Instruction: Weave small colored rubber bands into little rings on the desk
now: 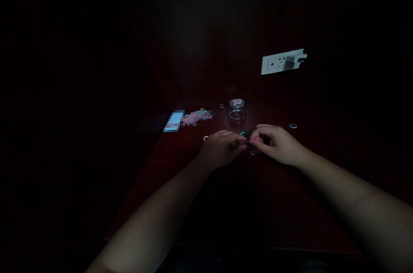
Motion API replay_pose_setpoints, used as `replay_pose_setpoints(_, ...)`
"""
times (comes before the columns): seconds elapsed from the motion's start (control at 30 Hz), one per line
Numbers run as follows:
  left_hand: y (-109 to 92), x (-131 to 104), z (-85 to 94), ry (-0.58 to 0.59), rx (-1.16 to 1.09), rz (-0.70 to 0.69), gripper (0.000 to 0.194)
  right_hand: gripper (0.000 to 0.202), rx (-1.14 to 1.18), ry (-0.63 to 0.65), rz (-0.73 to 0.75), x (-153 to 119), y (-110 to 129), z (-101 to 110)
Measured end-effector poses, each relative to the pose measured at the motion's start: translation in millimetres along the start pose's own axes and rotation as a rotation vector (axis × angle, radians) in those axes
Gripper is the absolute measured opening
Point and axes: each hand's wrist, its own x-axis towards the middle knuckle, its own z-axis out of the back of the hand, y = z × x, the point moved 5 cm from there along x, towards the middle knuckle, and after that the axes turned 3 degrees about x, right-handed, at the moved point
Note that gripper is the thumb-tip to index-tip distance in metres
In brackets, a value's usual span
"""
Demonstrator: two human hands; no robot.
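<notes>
Pile of coloured bands (pixel 197 117) at left on bench (pixel 274 204); left hand (pixel 222 148) curled, thumb just off finger; purplish clump (pixel 253 151) under fingertips, between hands; right hand (pixel 277 144) pinched tighter; anything held too dark to tell; light, even fingertip pressure likely handles bands best

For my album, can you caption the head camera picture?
Left hand and right hand, close together by something purple, with a jar and a colourful heap beyond in the dark.
</notes>
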Motion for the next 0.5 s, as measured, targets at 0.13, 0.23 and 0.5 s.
replay_pose_setpoints(0.13,-0.8,0.9,0.7,-0.004,0.005,-0.016,0.011,0.014,0.01,-0.002,0.004,0.0,-0.2,-0.3)
replay_pose_setpoints(0.23,-1.3,0.8,2.0,-0.007,-0.003,-0.02,0.009,0.014,0.017,0.002,0.0,0.1,-0.9,-1.2)
replay_pose_setpoints(0.5,-1.5,0.3,3.2,-0.016,-0.005,-0.009,0.008,0.017,0.05,-0.021,-0.07,-1.1,-3.9,-1.6)
